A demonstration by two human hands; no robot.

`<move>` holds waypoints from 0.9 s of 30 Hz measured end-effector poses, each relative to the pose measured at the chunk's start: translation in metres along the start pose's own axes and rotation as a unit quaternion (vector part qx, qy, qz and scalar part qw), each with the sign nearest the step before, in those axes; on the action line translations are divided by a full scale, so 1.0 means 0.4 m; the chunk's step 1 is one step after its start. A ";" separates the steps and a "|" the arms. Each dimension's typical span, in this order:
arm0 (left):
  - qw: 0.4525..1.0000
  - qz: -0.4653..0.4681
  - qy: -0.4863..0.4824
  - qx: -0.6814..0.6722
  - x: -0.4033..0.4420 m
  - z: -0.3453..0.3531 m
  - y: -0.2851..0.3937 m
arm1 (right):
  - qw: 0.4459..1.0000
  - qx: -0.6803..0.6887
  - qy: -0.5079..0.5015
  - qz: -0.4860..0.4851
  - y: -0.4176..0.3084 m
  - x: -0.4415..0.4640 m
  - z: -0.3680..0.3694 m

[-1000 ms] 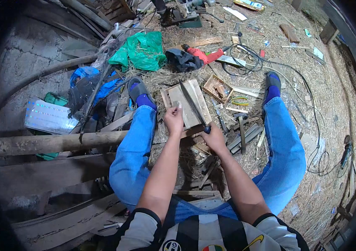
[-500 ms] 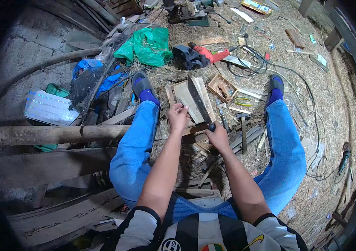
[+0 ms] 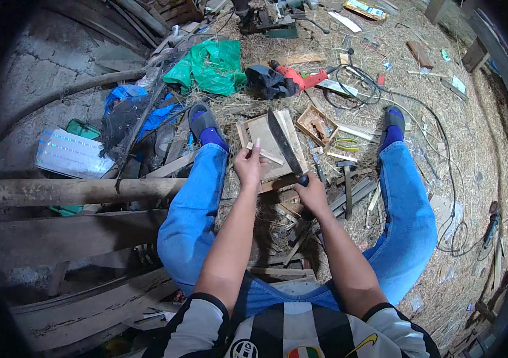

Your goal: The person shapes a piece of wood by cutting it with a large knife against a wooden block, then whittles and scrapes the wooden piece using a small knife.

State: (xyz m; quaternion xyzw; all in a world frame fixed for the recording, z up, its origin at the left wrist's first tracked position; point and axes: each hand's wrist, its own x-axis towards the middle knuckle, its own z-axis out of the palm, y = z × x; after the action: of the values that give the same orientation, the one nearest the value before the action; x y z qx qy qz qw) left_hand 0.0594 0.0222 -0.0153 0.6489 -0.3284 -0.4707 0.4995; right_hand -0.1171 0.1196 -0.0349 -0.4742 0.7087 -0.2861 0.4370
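My left hand pinches a small pale wooden strip that points to the right over a flat wooden board. My right hand is wrapped round the black handle of a large knife. Its dark, broad blade points forward and slightly left, lying over or just above the board. The blade is right of the strip, and whether the two touch is hard to tell. The board sits between my feet, with a wooden edge at its near side.
Right of the board are a small wooden box with scraps, a hammer and pliers. Further forward lie a red power tool, a green plastic bag and a looped black cable. A round pole lies at left.
The strip in my left hand has turned and now reaches right toward the blade. The whole view has shifted slightly since the first frame, and the blade shows more of its broad side.
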 end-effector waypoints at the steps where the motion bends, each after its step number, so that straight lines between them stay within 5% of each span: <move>1: 1.000 0.018 0.007 -0.018 0.002 -0.002 -0.006 | 1.000 0.001 -0.009 0.001 -0.003 -0.001 -0.003; 6: 0.992 0.122 0.034 -0.016 -0.027 -0.003 0.022 | 1.000 0.013 -0.010 0.016 -0.006 0.000 -0.004; 8: 0.979 0.171 0.041 0.105 -0.028 -0.013 0.020 | 1.000 0.014 -0.008 0.017 -0.005 0.000 -0.004; 14: 0.989 0.148 0.004 0.001 -0.037 -0.018 0.003 | 1.000 0.017 0.004 0.017 -0.015 0.001 -0.012; 23: 0.974 0.209 0.017 0.083 -0.085 -0.007 0.040 | 0.999 -0.040 0.008 -0.028 -0.053 -0.020 -0.012; 27: 0.996 0.080 -0.020 -0.034 -0.108 0.012 0.072 | 1.000 -0.020 0.012 0.001 -0.102 -0.040 -0.042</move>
State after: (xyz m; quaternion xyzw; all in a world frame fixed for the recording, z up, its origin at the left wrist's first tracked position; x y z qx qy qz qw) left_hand 0.0415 0.0510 0.0240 0.5932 -0.3732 -0.4531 0.5510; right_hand -0.1123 0.1182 0.0120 -0.4789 0.7201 -0.2772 0.4186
